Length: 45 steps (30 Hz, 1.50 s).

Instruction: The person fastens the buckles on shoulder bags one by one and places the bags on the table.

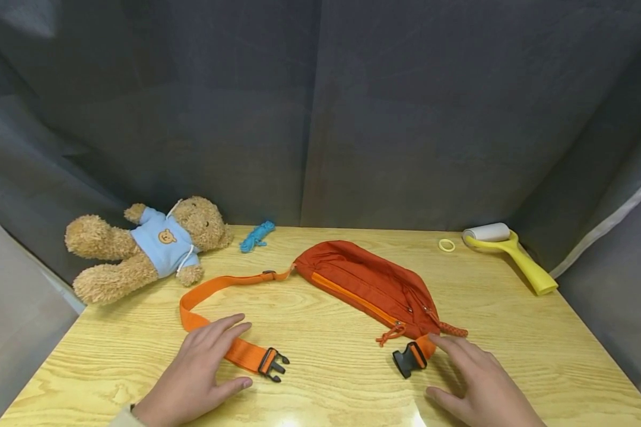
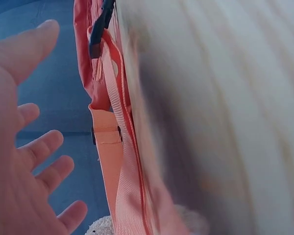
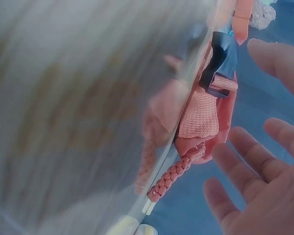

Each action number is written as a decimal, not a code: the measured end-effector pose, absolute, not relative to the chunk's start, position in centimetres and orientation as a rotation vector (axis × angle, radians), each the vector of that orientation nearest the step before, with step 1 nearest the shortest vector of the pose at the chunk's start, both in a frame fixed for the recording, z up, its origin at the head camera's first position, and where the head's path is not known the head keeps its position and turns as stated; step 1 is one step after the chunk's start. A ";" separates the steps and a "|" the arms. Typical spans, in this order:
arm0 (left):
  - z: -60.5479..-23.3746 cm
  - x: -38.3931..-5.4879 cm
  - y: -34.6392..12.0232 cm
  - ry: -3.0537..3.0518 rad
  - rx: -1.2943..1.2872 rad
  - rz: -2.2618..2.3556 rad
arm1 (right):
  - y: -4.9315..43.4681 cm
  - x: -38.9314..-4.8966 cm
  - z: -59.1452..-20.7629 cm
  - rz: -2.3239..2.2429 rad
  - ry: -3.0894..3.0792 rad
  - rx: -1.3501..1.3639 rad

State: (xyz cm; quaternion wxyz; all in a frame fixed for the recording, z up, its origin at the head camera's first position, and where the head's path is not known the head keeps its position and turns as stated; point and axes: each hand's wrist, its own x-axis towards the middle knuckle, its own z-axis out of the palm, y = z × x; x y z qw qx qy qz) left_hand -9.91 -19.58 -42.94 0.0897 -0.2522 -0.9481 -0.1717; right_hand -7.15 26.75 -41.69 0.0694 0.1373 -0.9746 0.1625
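Note:
A red-orange waist bag (image 1: 368, 284) lies on the table with its orange strap (image 1: 208, 287) looped out to the left. My left hand (image 1: 200, 367) hovers over the strap near the black prong half of the buckle (image 1: 272, 364), fingers spread and holding nothing. Beside the black socket half of the buckle (image 1: 409, 359) is my right hand (image 1: 475, 379), its fingers loosely extended. In the right wrist view the braided cord (image 3: 169, 180) hangs from the bag's end, and the fingers (image 3: 255, 161) appear apart from the webbing. The two buckle halves lie apart.
A teddy bear (image 1: 155, 246) in a blue hoodie lies at the back left. Near it is a bundle of blue cord (image 1: 257, 236). At the back right lie a yellow ring (image 1: 446, 245) and a yellow-handled roller (image 1: 523, 261). Dark curtains (image 1: 406, 118) enclose the table.

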 end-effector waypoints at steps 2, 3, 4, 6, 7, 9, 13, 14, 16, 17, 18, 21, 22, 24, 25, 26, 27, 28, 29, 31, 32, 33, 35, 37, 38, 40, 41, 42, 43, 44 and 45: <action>-42.9 -9.9 -19.5 -2.820 -0.760 -0.513 | 26.7 -7.2 -41.7 0.497 -2.939 0.409; -42.9 -9.9 -19.5 -2.821 -0.763 -0.513 | 26.7 -7.2 -41.7 0.500 -2.941 0.409; -42.9 -10.0 -19.4 -2.822 -0.766 -0.515 | 26.7 -7.2 -41.7 0.505 -2.943 0.409; -42.9 -10.0 -19.4 -2.826 -0.771 -0.527 | 26.6 -7.2 -41.7 0.512 -2.944 0.413; -42.9 -10.0 -19.3 -2.828 -0.773 -0.531 | 26.6 -7.2 -41.7 0.515 -2.940 0.416; -43.0 -10.0 -19.3 -2.832 -0.776 -0.542 | 26.6 -7.2 -41.8 0.521 -2.926 0.429; -43.1 -10.0 -19.2 -2.842 -0.782 -0.570 | 26.7 -7.2 -41.9 0.523 -2.895 0.461; -43.1 -10.1 -19.2 -2.844 -0.785 -0.579 | 26.7 -7.2 -41.9 0.519 -2.893 0.465; -43.1 -10.1 -19.1 -2.852 -0.787 -0.593 | 26.8 -7.2 -42.0 0.516 -2.891 0.485; -43.1 -10.1 -19.1 -2.856 -0.788 -0.599 | 26.8 -7.3 -42.0 0.514 -2.894 0.492; -43.2 -10.1 -19.1 -2.859 -0.789 -0.606 | 26.8 -7.3 -42.0 0.516 -2.895 0.499; -43.2 -10.0 -18.9 -2.865 -0.796 -0.621 | 26.9 -7.5 -42.1 0.527 -2.910 0.511; -43.2 -10.0 -18.9 -2.865 -0.799 -0.624 | 26.9 -7.5 -42.2 0.532 -2.918 0.508; -43.2 -10.0 -18.7 -2.865 -0.805 -0.630 | 26.9 -7.5 -42.2 0.543 -2.930 0.498; -43.2 -10.0 -18.7 -2.864 -0.808 -0.630 | 26.9 -7.6 -42.2 0.547 -2.937 0.493; -43.2 -10.0 -18.6 -2.865 -0.810 -0.633 | 26.9 -7.6 -42.2 0.550 -2.943 0.487; -43.2 -10.0 -18.6 -2.865 -0.811 -0.635 | 26.8 -7.6 -42.2 0.552 -2.952 0.482; -43.2 -10.0 -18.5 -2.868 -0.812 -0.640 | 26.8 -7.6 -42.1 0.553 -2.960 0.477; -43.2 -10.0 -18.5 -2.871 -0.812 -0.647 | 26.7 -7.7 -42.1 0.555 -2.965 0.473; -43.2 -10.0 -18.4 -2.882 -0.811 -0.656 | 26.6 -7.7 -42.1 0.556 -2.978 0.463; -43.2 -10.0 -18.4 -2.887 -0.811 -0.664 | 26.6 -7.7 -42.0 0.558 -2.982 0.462; -43.3 -10.0 -18.4 -2.894 -0.811 -0.668 | 26.5 -7.7 -42.0 0.559 -2.988 0.455; -43.3 -10.1 -18.4 -2.908 -0.810 -0.681 | 26.5 -7.7 -42.0 0.567 -2.988 0.458; -43.3 -10.1 -18.4 -2.926 -0.809 -0.695 | 26.4 -7.8 -42.0 0.569 -2.983 0.465; -43.3 -10.2 -18.4 -2.934 -0.809 -0.703 | 26.4 -7.8 -42.0 0.571 -2.976 0.475; -43.2 -10.2 -18.3 -2.951 -0.807 -0.709 | 26.4 -7.7 -42.1 0.559 -2.949 0.494; -43.2 -10.2 -18.3 -2.959 -0.810 -0.713 | 26.3 -7.7 -42.1 0.552 -2.936 0.499; -43.2 -10.2 -18.3 -2.966 -0.811 -0.713 | 26.3 -7.7 -42.2 0.546 -2.926 0.503; -43.2 -10.2 -18.3 -2.973 -0.814 -0.712 | 26.3 -7.7 -42.2 0.544 -2.918 0.503; -43.2 -10.2 -18.3 -2.979 -0.817 -0.711 | 26.3 -7.7 -42.2 0.546 -2.916 0.500; -43.2 -10.2 -18.2 -2.985 -0.820 -0.710 | 26.3 -7.7 -42.3 0.547 -2.913 0.499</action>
